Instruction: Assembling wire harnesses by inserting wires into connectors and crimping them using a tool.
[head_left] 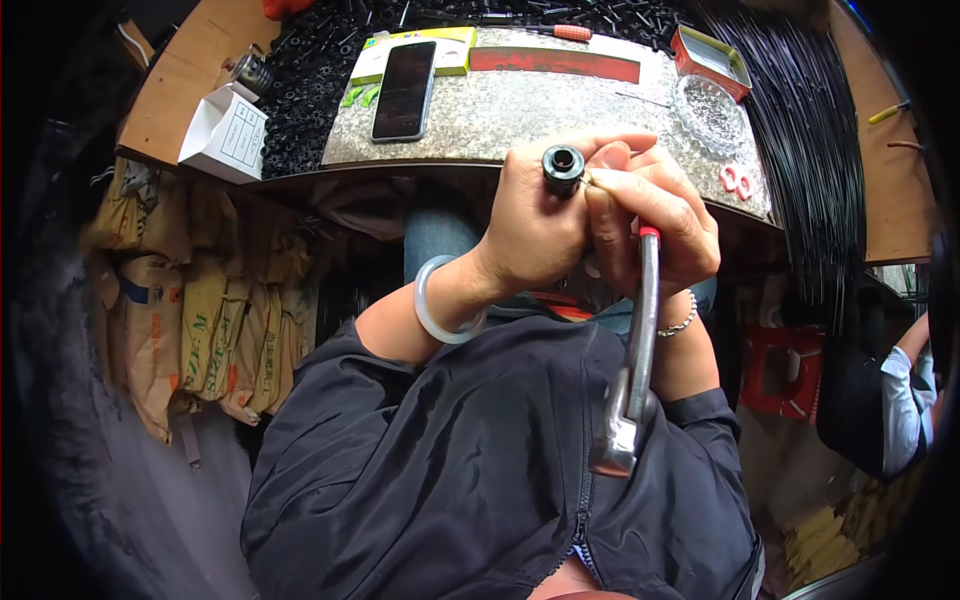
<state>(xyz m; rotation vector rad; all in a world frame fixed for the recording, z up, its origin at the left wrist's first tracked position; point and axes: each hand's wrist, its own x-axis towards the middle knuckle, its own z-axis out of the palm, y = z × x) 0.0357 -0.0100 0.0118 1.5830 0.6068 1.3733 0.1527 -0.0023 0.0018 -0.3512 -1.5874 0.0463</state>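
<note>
My left hand (540, 215) is closed around a black tube-shaped part (563, 170), its round hollow end facing up. Beside it, my right hand (660, 205) is closed, with thumb and forefinger pinched together against the side of that part. Something tiny may be between those fingertips; it is too small to name. Metal pliers (642, 340) are tucked in the same right hand, the head hanging down in front of my dark jacket and a red bit showing by the fingers. Both hands are held just in front of the bench edge.
On the bench's light board (490, 120) lie a phone (404, 92), a red strip (555, 64), a glass dish (709, 115) and pink scissor-like rings (735, 181). Black parts (300, 100) heap up left, long black rods (800, 130) right. Sacks (205, 330) stand below; another person's arm (905, 385) shows right.
</note>
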